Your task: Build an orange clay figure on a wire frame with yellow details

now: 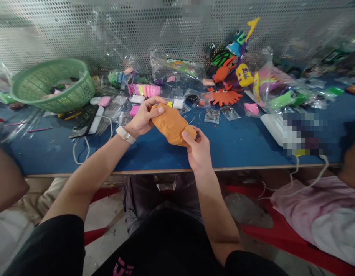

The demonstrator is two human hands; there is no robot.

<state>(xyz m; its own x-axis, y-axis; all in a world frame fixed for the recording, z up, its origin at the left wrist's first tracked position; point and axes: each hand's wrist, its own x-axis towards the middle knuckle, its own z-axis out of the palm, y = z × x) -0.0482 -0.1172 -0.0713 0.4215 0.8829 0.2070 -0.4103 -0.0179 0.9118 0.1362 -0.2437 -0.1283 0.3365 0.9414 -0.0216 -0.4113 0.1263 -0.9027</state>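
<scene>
A large, flattened lump of orange clay (171, 124) is held above the front part of the blue table (154, 155). My left hand (144, 117) grips its upper left end, thumb on top and fingers behind. At the lower right end, my right hand (198, 146) pinches the clay between thumb and fingers. The surface of the lump is uneven, with shallow creases. Behind it on the table lie a yellow piece (169, 104), a white packet (178, 103) and a pink block (134, 110).
A green basket (55, 94) stands at the left. Orange crab figure (225, 96), yellow figure (244, 75) and clear bags are at the back. White device (273, 128) with cables lies at the right. People sit on both sides.
</scene>
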